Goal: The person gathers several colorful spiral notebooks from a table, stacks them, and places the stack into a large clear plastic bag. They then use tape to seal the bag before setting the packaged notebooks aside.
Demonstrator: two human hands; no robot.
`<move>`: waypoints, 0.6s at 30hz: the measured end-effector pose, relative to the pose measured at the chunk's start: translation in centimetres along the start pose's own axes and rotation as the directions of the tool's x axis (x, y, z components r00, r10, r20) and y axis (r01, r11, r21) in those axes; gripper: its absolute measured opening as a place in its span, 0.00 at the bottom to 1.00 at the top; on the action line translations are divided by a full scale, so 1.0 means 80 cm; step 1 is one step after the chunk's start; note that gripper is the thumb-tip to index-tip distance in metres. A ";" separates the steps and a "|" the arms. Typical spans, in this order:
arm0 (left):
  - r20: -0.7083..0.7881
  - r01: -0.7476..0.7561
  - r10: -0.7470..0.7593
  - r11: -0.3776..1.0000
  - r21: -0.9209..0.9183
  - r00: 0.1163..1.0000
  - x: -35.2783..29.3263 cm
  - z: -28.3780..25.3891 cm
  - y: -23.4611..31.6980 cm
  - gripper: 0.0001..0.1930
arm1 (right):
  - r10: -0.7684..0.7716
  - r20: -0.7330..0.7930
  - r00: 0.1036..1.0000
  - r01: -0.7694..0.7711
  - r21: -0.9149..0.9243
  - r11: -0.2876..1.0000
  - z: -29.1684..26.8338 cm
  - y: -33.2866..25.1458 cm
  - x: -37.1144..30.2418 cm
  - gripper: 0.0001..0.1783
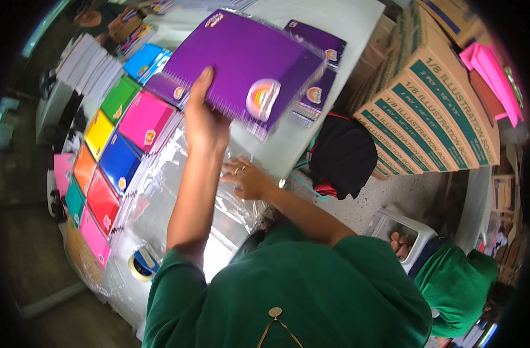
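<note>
A large purple spiral notebook (242,64) with a rainbow sticker is raised over the far part of the table. My left hand (206,119) grips it by its near edge, thumb on the cover and the other fingers hidden underneath. Whether more notebooks lie under it in that grip, I cannot tell. Lower and to the right, my right hand (244,178) is spread on clear plastic wrapping (166,174), holding nothing. Smaller dark purple notebooks (320,43) lie just beyond the raised one. Left of my left forearm are stacks of coloured notebooks, among them a pink one (144,122) and a blue one (120,153).
A blue tape dispenser (144,263) sits near the table's left edge. Stacked cardboard boxes (427,104) stand at the right, with a black cloth (343,153) beside them. A person in a green shirt (456,287) is at the lower right; another person (91,17) is at the far left.
</note>
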State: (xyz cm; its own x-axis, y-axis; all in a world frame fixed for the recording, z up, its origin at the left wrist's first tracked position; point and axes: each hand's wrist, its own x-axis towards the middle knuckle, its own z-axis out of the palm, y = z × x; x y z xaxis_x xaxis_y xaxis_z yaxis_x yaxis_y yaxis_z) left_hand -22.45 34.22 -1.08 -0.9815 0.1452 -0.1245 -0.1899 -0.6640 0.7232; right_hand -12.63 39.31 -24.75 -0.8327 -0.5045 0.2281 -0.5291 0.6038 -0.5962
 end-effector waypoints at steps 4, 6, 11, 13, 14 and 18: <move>0.083 0.114 -0.101 0.977 -0.179 0.991 0.104 0.107 -0.079 0.16 | 0.076 0.096 0.992 -0.079 0.023 0.997 -0.018 0.005 -0.002 0.26; 0.058 0.133 -0.124 0.972 -0.196 0.991 0.154 0.137 -0.117 0.16 | 0.093 0.129 0.987 -0.102 0.068 0.992 -0.031 -0.007 -0.001 0.26; 0.043 0.258 -0.255 0.961 -0.104 0.966 0.244 0.145 -0.230 0.21 | 0.114 -0.063 0.991 -0.091 0.290 0.953 -0.007 -0.010 -0.001 0.27; -0.085 0.348 -0.339 0.925 0.155 0.937 0.227 0.148 -0.266 0.23 | 0.184 -0.105 0.977 -0.136 0.357 0.924 -0.017 -0.005 -0.012 0.27; -0.081 0.349 -0.340 0.925 0.152 0.937 0.227 0.155 -0.276 0.25 | 0.202 -0.112 0.973 -0.151 0.352 0.924 -0.022 -0.002 -0.015 0.27; -0.074 0.455 -0.450 0.885 0.093 0.890 0.271 0.137 -0.258 0.25 | 0.095 -0.043 0.994 -0.079 0.295 0.952 -0.011 -0.001 -0.004 0.27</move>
State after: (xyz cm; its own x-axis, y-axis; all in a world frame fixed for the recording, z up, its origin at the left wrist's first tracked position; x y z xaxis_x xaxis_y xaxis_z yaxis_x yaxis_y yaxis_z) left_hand -39.58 59.16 -11.27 -0.7897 0.3738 -0.4864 -0.6131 -0.4538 0.6467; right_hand -12.49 40.00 -24.10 -0.8857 -0.4174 0.2032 -0.3903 0.4327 -0.8127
